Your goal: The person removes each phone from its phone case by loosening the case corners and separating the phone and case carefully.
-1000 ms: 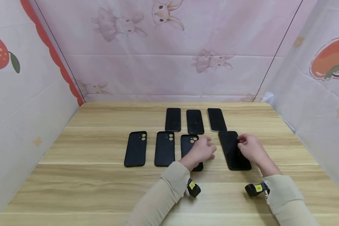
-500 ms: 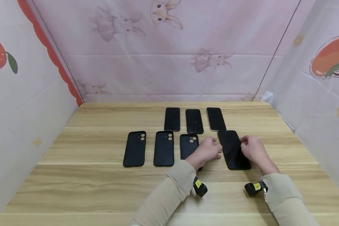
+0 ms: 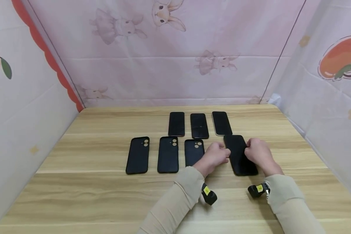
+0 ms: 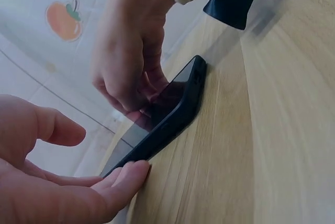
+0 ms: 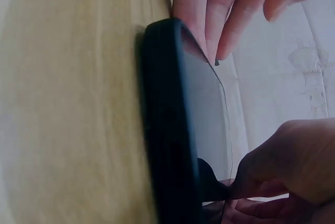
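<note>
A black phone in a black case (image 3: 240,159) lies screen up at the right of the front row. My left hand (image 3: 213,156) is at its left long edge; in the left wrist view its fingertips (image 4: 133,170) touch the side of the case while the thumb stays off. On the opposite edge, my right hand (image 3: 259,154) has curled fingers and appears to pinch the phone's rim. In the right wrist view the right thumb (image 5: 251,174) meets the screen edge. Under my left forearm an empty phone case (image 3: 193,151) is partly covered.
Two more black cases (image 3: 168,154) (image 3: 137,155) lie left in the front row. Behind them are three dark phones (image 3: 176,124) (image 3: 199,126) (image 3: 222,123). Printed cloth walls (image 3: 175,78) enclose the wooden table (image 3: 90,201) at the back and sides.
My left hand has moved right, from beside the half-covered case to the left edge of the cased phone. My right hand has stayed at its right edge, its fingers shifting slightly.
</note>
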Available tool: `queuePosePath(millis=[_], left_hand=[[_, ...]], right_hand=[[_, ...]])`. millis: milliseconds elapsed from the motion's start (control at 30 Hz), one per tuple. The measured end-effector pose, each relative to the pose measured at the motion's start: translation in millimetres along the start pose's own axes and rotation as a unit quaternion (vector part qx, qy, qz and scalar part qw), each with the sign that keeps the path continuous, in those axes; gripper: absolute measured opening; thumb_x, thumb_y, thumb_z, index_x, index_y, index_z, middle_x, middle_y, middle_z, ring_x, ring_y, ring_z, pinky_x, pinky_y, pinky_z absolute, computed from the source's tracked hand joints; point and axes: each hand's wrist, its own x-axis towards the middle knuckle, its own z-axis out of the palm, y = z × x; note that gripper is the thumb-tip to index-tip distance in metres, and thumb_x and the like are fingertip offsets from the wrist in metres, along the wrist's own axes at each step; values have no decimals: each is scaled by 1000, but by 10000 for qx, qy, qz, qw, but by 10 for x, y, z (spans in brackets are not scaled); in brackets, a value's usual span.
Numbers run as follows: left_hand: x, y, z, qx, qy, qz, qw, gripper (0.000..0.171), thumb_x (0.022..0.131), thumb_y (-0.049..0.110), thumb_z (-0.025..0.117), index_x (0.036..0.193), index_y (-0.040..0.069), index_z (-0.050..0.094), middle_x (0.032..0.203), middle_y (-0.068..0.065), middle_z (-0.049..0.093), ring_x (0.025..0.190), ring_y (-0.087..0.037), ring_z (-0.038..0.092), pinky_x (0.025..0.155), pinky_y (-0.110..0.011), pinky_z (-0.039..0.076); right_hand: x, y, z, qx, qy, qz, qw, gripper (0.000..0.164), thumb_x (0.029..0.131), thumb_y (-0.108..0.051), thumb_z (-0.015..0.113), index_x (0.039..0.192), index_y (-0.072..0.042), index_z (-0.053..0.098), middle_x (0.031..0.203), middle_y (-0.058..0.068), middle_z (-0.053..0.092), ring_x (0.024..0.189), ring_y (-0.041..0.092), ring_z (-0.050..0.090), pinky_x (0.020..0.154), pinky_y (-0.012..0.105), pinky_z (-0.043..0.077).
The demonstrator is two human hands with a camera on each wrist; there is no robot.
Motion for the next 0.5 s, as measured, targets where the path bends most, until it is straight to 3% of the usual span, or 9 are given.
queuePosePath(millis=[100,233,400,500], left_hand=[[-18,15,15,66,100,16,9999,50,87,5,59,136,-5,52,118,-13,66,81,-21,69,83,-32,58],[-30,24,24,-166,-42,-33,9998,48,87,0,57,134,-8,52,114,-10,62,73,-15,63,78,-29,59],[12,-29,34,-557,-158,-18,9983,40,85,-6,57,124,-10,57,110,-12,62,88,-16,65,85,-34,59],[40,-56,31,-866,-245,-21,9959,42,85,-8,57,127,-9,55,116,-16,63,100,-20,66,89,-37,58]], right_hand=[[1,-5,5,24,-82,47,10000,16,71,-1,52,81,5,64,83,22,65,75,35,57,69,47,50],[-9,-21,0,130,-277,145,9994,25,77,-2,53,95,11,66,97,29,67,86,40,61,79,52,52],[-25,-72,1,276,-417,242,9985,27,80,-3,55,100,12,65,100,29,67,88,40,61,82,51,52],[-32,-113,0,325,-437,233,9982,25,81,-3,56,99,12,65,98,28,67,86,39,61,81,50,52]])
